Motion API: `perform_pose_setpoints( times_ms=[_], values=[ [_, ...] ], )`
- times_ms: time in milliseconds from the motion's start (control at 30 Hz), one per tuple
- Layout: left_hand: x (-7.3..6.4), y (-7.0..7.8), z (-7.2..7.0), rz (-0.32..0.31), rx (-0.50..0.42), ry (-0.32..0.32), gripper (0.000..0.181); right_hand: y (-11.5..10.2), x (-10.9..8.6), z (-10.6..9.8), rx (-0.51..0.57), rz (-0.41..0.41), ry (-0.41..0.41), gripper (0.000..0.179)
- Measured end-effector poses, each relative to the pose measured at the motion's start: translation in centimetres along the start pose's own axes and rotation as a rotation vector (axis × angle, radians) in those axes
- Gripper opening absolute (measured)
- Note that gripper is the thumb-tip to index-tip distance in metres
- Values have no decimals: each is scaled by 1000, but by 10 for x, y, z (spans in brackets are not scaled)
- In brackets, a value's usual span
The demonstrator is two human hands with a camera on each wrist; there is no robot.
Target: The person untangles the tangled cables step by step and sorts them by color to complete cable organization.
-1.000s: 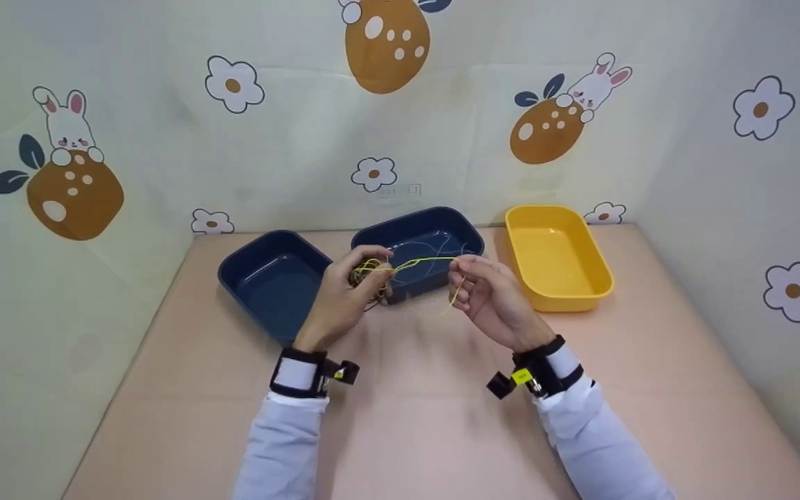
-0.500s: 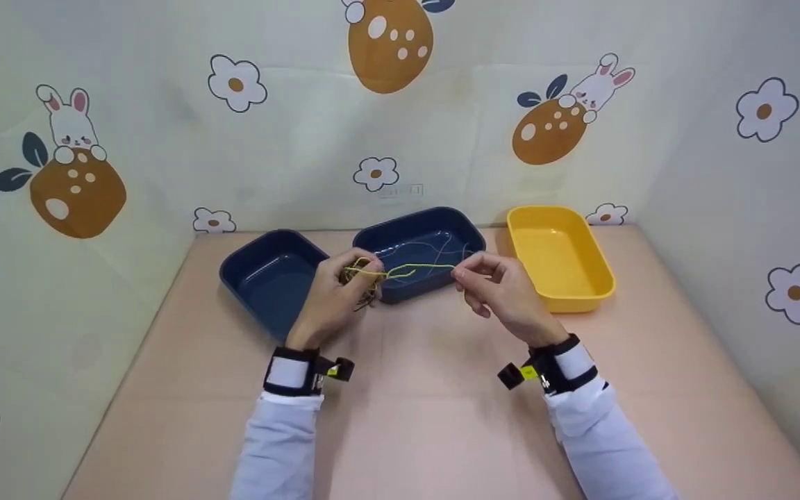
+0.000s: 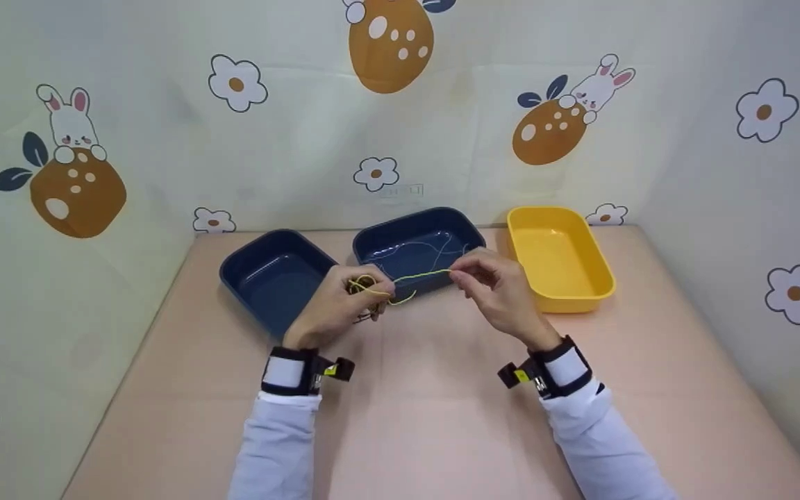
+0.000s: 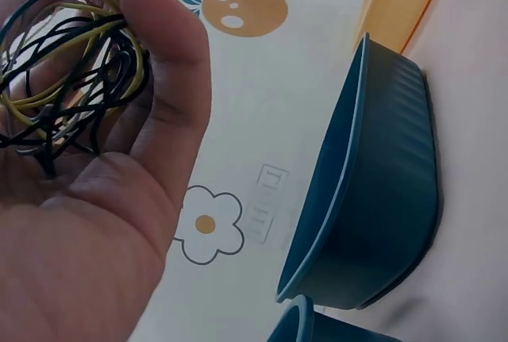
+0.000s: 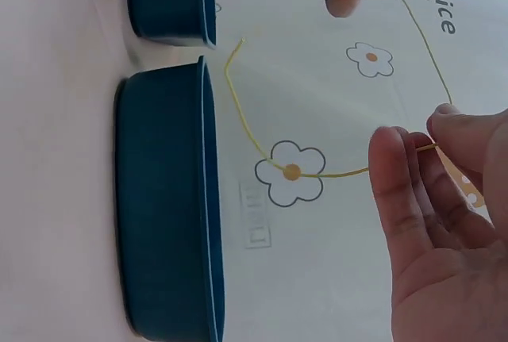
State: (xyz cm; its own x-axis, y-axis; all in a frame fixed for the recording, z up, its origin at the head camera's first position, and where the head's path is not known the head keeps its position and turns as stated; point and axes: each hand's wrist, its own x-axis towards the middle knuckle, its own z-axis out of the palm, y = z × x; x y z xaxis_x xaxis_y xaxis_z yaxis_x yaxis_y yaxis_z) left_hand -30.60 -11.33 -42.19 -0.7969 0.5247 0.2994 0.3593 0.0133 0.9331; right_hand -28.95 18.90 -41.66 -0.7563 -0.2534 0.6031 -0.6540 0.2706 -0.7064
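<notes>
My left hand (image 3: 330, 305) holds a loose tangle of thin cords (image 4: 79, 72), black, yellow and pale grey, in its curled fingers. Out of that bundle a yellow cord (image 3: 422, 275) runs almost straight across to my right hand (image 3: 507, 298), which pinches it between thumb and index finger. In the right wrist view, the cord's free tail (image 5: 248, 124) hangs in a curve beyond the pinching fingers. A short yellow end (image 3: 405, 298) sticks out by the left fingertips. Both hands are in front of the middle navy tray (image 3: 417, 232), which has pale thin threads in it.
Another navy tray (image 3: 268, 278) stands at the left, partly behind my left hand. To the right is a yellow tray (image 3: 560, 257) near the back edge. The pink tabletop (image 3: 428, 403) meets a patterned backdrop (image 3: 289, 153) behind the trays.
My left hand has moved slightly down with the tangle. My right hand has shifted its pinch along the yellow cord. A loop by the left fingers has opened, leaving a short end apart.
</notes>
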Motion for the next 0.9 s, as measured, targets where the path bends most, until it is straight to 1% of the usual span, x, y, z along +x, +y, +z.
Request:
perform_pose_setpoints(
  times_ms=[100, 167, 300, 433, 500, 567, 700, 767, 833, 900],
  values=[
    [-1, 1, -1, -20, 22, -17, 20, 1, 0, -3, -133, -43, 8, 3],
    [-1, 1, -2, -34, 41, -41, 22, 3, 1, -4, -186, -55, 17, 3],
    [-1, 3, -2, -53, 71, -85, 26, 6, 2, -6, -204, -55, 39, 2],
    [-2, 3, -2, -52, 77, -81, 24, 8, 2, -8, -203, -59, 39, 4],
    [-2, 2, -3, -43, 71, -55, 21, 8, 2, -10, -224, -54, 23, 4],
    [-2, 2, -4, -33, 64, -8, 19, 8, 1, -12, -250, -38, -6, 4],
    [-4, 2, -9, -20, 53, 125, 22, 8, 0, -17, -302, 17, -99, 5],
    [-5, 2, -12, -17, 44, 190, 24, 10, 0, -20, -327, 45, -129, 6],
    [-8, 3, -17, -13, 15, 228, 24, 13, 0, -24, -351, 67, -128, 8],
    [-11, 4, -23, -5, -7, 242, 24, 16, 0, -28, -376, 79, -95, 9]
  ],
)
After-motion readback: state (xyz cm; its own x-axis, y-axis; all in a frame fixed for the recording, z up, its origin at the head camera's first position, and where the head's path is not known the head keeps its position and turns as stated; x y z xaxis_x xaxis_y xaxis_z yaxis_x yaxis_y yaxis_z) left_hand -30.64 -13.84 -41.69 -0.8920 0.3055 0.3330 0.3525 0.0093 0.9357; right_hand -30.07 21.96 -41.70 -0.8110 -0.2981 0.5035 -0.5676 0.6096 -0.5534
